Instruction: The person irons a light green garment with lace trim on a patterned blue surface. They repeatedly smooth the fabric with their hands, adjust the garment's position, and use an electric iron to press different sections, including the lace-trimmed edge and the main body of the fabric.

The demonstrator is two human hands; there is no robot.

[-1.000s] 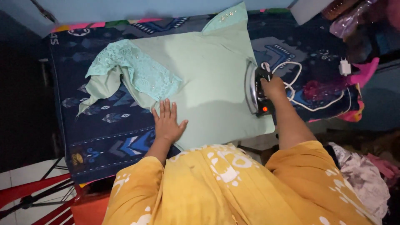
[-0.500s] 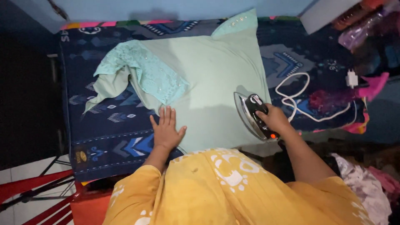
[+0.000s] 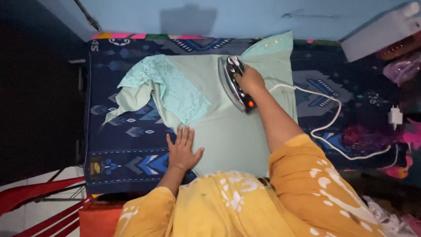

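Observation:
A pale green garment lies spread on a dark blue patterned cloth that covers the ironing surface. Its lace part is folded over at the upper left. My right hand grips the handle of a silver and black iron, which rests on the far part of the garment with a small red light lit. My left hand lies flat, fingers spread, on the garment's near left edge. My yellow sleeves fill the bottom of the view.
A white cord runs from the iron to the right, towards a white plug adapter. Pink and purple items sit at the right edge. A blue wall stands behind. Red bars show at bottom left.
My right hand has pushed the iron from the garment's near right edge up and leftwards to its far part. My left hand has stayed pressed flat at the near left edge.

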